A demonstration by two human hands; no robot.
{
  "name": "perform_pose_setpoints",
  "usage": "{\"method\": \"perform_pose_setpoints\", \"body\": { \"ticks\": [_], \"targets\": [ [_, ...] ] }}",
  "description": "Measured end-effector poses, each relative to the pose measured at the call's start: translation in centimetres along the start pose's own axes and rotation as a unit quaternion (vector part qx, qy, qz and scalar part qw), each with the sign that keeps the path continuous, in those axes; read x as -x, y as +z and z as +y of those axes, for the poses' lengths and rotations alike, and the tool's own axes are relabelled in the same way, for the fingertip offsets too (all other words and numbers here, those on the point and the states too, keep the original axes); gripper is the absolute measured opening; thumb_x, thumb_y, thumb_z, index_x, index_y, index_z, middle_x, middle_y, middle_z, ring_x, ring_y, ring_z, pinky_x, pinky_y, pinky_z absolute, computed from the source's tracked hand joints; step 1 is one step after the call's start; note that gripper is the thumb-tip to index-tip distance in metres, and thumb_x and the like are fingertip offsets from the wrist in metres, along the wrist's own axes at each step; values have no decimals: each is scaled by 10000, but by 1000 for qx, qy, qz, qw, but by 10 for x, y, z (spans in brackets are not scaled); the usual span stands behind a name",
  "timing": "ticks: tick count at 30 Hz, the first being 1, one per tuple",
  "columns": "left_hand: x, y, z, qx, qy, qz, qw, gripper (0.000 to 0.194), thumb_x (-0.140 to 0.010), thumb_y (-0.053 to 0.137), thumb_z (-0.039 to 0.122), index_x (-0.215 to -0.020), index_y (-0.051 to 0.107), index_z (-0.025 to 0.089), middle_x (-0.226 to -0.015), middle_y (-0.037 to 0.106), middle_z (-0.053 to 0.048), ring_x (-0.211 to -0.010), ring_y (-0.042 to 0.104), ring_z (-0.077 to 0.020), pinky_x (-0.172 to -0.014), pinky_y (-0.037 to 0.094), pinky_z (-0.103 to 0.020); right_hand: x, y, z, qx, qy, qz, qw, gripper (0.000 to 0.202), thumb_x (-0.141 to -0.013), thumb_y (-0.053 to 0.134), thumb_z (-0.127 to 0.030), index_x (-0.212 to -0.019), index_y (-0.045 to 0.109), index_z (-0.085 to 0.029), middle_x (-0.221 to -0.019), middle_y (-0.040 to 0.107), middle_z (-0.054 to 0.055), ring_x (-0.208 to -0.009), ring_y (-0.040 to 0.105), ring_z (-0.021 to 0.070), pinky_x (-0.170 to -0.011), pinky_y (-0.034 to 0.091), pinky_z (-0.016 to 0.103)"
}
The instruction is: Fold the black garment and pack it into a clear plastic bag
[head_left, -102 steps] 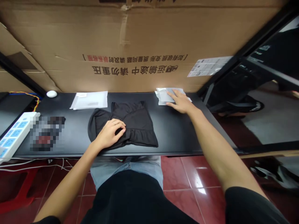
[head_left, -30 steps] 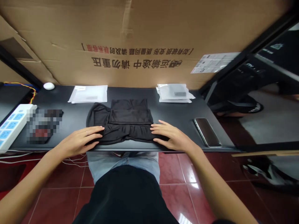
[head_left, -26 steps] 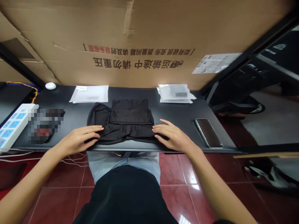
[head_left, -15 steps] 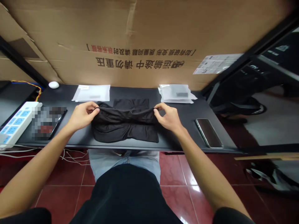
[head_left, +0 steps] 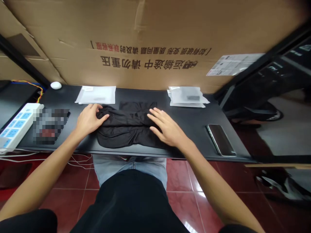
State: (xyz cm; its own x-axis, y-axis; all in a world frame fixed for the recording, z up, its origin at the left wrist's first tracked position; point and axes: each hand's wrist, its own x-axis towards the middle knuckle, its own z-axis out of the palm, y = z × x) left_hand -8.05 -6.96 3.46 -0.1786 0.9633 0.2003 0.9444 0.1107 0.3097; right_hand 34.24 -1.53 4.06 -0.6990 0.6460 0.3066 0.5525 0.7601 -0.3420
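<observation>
Both hands now lie flat and open on the black garment near the front edge of the surface. Half a second ago each was pinching a corner of the garment's near layer and carrying it away from the body; that fold has since been laid down, and the pinches have given way to spread palms. The left hand rests with its fingers on the garment's left end, thumb and forefinger over a small bunch of cloth, gripping nothing that I can make out. The right hand presses the right part of the bundle, fingers fanned and pointing toward the far edge.

The garment is shorter front to back than it was a second ago and sits as a thicker, somewhat rumpled pad, with a flat strip of it showing past the fingers toward the far edge. By the look of it, one fold is finished and is being smoothed flat.

Along the far edge lie two lots of clear plastic bags: one just beyond the left hand, and a small stack toward the far right. A phone lies face up near the front right corner, well apart from the garment. A white power strip runs along the left edge.
</observation>
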Motion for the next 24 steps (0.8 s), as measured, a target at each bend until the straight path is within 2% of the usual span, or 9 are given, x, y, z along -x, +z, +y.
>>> {"method": "perform_pose_setpoints", "body": {
  "ticks": [2,3,5,7,10,14,17,21,24],
  "targets": [
    [1,3,-4,-10,-16,8,1000,636,-917,744,703,-1363,675,255,-1338,742,-155,-1228,714,-399,-1029,576,-502,1,10,-2,8,-12,-72,997,698,-1138,553,-516,-1774,407,-270,-1857,372,110,-1741,307,382,-1412,311,672],
    [2,5,-5,-9,-26,7,1000,668,-915,740,718,-1383,663,249,-1337,743,-163,-1209,722,-403,-1017,580,-509,1,15,-2,13,-8,-89,996,734,-1138,555,-538,-1791,370,-261,-1861,357,131,-1742,299,392,-1406,307,686],
    [3,5,-8,4,-45,-1,999,697,-908,734,750,-1380,660,242,-1270,772,-156,-1117,749,-387,-979,588,-504,0,22,-1,24,1,-96,995,772,-1136,560,-565,-1806,332,-256,-1851,363,159,-1732,321,399,-1404,297,694],
    [3,3,-12,24,-59,-15,998,676,-890,741,784,-1296,698,244,-1166,803,-129,-1017,766,-356,-938,592,-483,-5,25,-6,33,0,-83,996,800,-1133,568,-575,-1817,305,-254,-1852,351,170,-1728,330,403,-1414,269,696],
    [4,-3,-17,58,-75,-33,995,631,-848,773,814,-1114,743,243,-1009,819,-94,-926,775,-314,-895,590,-443,-17,26,-27,25,-23,-70,997,841,-1135,557,-587,-1835,251,-236,-1870,292,167,-1738,306,392,-1432,251,662],
    [8,-10,-23,107,-78,-44,990,627,-790,826,794,-1056,750,231,-910,809,-66,-844,758,-270,-820,581,-399,-41,42,-65,-9,-83,-95,992,871,-1143,529,-608,-1848,191,-223,-1886,240,134,-1758,255,345,-1448,261,580],
    [12,-12,-24,138,-68,-52,987,614,-777,833,760,-1064,751,223,-905,799,-56,-810,730,-245,-776,570,-372,-59,62,-81,-17,-96,-107,989,857,-1149,504,-621,-1846,199,-226,-1882,252,123,-1766,232,328,-1453,237,576],
    [18,-15,-22,170,-52,-67,982,493,-819,795,686,-976,717,226,-855,762,-36,-786,691,-220,-753,532,-340,-70,81,-83,-11,-83,-120,989,877,-1160,452,-653,-1798,292,-72,-1861,277,216,-1761,240,367,-1441,229,613],
    [22,-20,-15,170,-36,-71,982,393,-873,741,624,-859,650,242,-811,732,-20,-778,663,-215,-746,495,-329,-69,85,-81,-8,-84,-119,989,897,-1156,454,-671,-1783,312,-45,-1854,281,239,-1758,246,377,-1438,226,619]
  ]
}}
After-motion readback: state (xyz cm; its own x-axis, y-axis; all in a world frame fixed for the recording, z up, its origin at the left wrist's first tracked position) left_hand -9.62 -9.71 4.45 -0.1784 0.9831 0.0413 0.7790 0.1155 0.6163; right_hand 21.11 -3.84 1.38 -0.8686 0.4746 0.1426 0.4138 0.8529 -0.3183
